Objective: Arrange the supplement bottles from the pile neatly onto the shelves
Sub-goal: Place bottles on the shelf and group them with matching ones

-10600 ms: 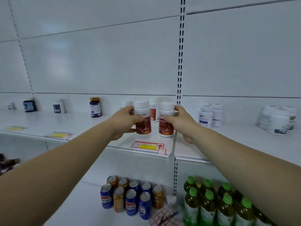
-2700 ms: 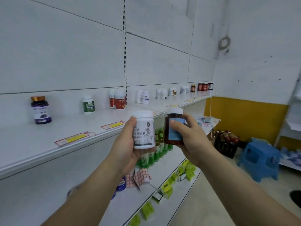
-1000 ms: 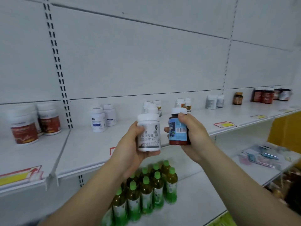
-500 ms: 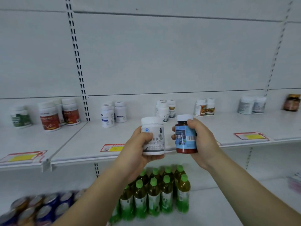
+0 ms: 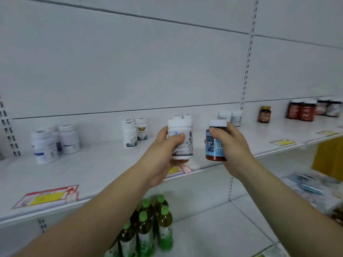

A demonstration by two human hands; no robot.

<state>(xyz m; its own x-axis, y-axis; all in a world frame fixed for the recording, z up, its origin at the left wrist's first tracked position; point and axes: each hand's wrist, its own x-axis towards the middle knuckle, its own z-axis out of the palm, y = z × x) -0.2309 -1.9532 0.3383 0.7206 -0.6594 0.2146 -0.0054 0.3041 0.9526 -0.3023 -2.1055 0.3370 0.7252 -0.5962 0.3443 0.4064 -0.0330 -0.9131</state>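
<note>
My left hand [image 5: 163,153] grips a white supplement bottle [image 5: 182,145] with a white cap, held upright above the front edge of the white upper shelf [image 5: 104,164]. Just to its right, my right hand [image 5: 232,145] grips a brown bottle with a blue label [image 5: 213,143] and a white cap, also upright. The two bottles are apart by a small gap. Pairs of white bottles stand along the back of the shelf: one pair at the left [image 5: 53,143], one at the middle [image 5: 134,132], one right of the hands [image 5: 231,116].
Dark brown and red bottles [image 5: 300,110] and a single amber bottle [image 5: 264,114] stand far right on the shelf. Yellow price tags [image 5: 46,196] lie at its front edge. Green-capped drink bottles [image 5: 148,230] stand on the lower shelf. A slotted upright [image 5: 245,75] divides the back wall.
The view has shifted right along the shelf; the red-labelled bottles at the left have left the frame and the dark bottles at the right have come in. Both hands still hold their bottles, slightly higher.
</note>
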